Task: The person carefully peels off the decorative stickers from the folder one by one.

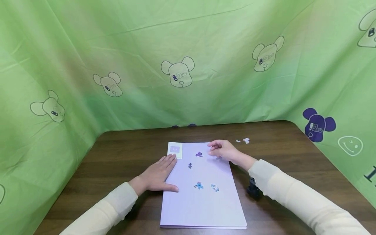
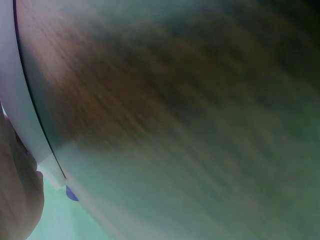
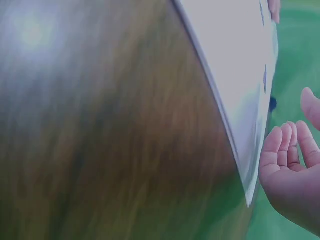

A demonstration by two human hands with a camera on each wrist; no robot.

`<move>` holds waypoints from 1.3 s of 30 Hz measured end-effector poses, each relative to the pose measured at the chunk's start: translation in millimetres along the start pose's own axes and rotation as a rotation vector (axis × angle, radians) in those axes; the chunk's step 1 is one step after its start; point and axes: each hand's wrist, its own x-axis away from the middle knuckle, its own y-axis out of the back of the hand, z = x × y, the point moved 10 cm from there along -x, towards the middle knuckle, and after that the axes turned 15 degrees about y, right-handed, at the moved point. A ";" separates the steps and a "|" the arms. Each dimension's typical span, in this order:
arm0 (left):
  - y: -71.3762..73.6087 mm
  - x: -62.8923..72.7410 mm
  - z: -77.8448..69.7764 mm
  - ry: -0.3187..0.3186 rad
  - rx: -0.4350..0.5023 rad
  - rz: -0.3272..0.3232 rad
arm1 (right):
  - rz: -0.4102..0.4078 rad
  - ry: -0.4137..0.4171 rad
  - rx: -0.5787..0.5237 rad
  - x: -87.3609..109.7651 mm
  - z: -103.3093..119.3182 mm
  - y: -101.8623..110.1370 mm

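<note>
A large white pad (image 1: 202, 209) lies on the table with several small colourful sticker-like figures on it. Near its top is a purple figure (image 1: 199, 154), with a smaller dark one (image 1: 190, 165) below and to the left. Lower down are a blue figure (image 1: 198, 185) and a pale blue and white one (image 1: 215, 187). My left hand (image 1: 158, 173) rests flat across the pad's left edge, thumb spread. By the upper right corner is my right hand (image 1: 223, 150), fingers loosely bent; in the right wrist view its thumb stands apart from the fingers (image 3: 282, 145) and nothing shows between them.
A pale card (image 1: 175, 150) with a lavender square sits at the pad's top left corner. White scraps (image 1: 246, 140) lie on the brown wooden table (image 1: 123, 156) beyond my right hand. Green printed cloth (image 1: 217, 98) hangs around the back and sides.
</note>
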 end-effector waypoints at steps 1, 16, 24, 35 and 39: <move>-0.8 -0.1 0.1 0.003 -0.001 0.005 | 0.009 0.001 0.002 -0.3 1.0 -3.8; 0.3 0.6 -0.1 -0.014 0.010 -0.008 | 0.081 0.033 0.155 -18.1 7.8 -31.6; 0.6 -0.4 0.8 -0.005 -0.002 0.001 | 0.119 0.058 0.242 -21.9 7.1 -35.9; -1.4 -1.6 1.8 0.007 -0.001 0.007 | 0.228 0.056 0.256 -24.3 5.6 -40.3; -0.7 -1.2 1.2 0.007 0.000 0.007 | 0.251 0.064 0.274 -25.8 6.0 -41.5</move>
